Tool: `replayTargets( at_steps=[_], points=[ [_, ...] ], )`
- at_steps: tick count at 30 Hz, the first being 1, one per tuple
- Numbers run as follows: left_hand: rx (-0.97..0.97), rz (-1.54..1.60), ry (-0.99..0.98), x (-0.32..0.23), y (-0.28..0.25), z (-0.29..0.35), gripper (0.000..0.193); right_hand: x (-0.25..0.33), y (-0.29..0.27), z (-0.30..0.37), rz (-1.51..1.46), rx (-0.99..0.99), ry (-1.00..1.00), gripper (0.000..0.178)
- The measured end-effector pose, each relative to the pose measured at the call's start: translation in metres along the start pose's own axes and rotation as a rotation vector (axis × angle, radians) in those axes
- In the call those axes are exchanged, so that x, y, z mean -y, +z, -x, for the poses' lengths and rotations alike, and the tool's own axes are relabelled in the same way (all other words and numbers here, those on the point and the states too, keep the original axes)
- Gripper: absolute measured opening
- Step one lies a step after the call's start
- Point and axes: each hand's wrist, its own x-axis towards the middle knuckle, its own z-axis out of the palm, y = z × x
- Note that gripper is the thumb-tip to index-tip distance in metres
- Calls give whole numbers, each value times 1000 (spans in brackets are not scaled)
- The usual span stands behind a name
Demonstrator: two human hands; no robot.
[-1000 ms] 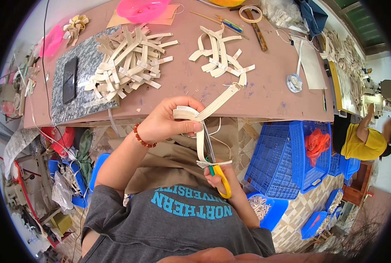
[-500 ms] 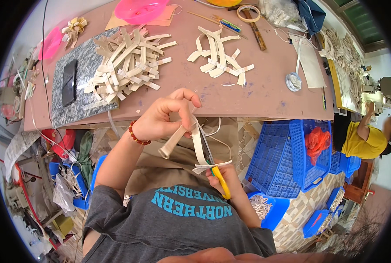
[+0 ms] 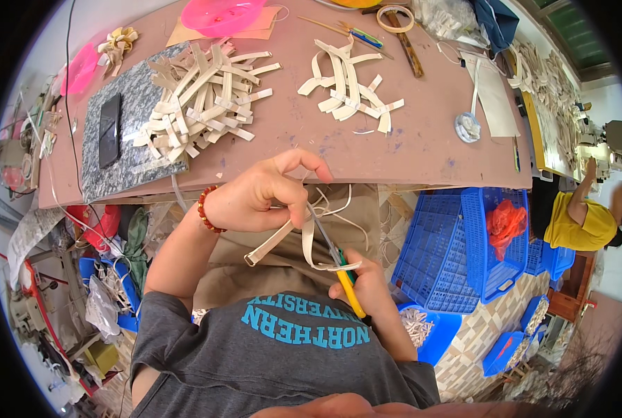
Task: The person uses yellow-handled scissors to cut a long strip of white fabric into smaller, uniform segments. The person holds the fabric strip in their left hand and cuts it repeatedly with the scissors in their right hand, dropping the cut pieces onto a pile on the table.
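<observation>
With the left hand (image 3: 258, 198) pinching a cream strap (image 3: 307, 240) and the right hand (image 3: 368, 284) gripping yellow-handled scissors (image 3: 351, 294), the blades (image 3: 329, 240) are best angled clear of that pinch.

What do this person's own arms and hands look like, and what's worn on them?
The left hand and right hand wear no gloves. A reddish beaded bracelet is on the left; none shows on the right. The sleeves are short and dark grey, leaving the forearms bare.
</observation>
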Motion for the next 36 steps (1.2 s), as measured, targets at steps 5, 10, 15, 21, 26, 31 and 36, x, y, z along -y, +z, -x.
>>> replayTargets(
  at_steps=[5, 10, 15, 21, 26, 31, 36],
  points=[
    [82, -34, 28, -2, -3, -4, 15, 3, -3, 1, -173, 32, 77, 46],
    [148, -49, 50, -3, -3, -9, 16, 3, -8, 0, -29, 50, 86, 48],
    [177, -49, 47, -3, -4, -11, 16, 1, -7, -1, -25, 66, 61, 48],
    [-223, 351, -293, -6, 16, -11, 27, -32, 8, 1, -260, -26, 46, 46],
    [-498, 835, -432, 14, 46, 2, 37, -37, 16, -2, -335, -73, 58, 43],
    [-630, 873, -393, 15, 57, 4, 36, -43, 21, -1, -516, 8, 103, 41],
    [-456, 778, -420, 17, 49, 8, 38, -18, 17, -4, -706, 152, 124, 62]
  ],
)
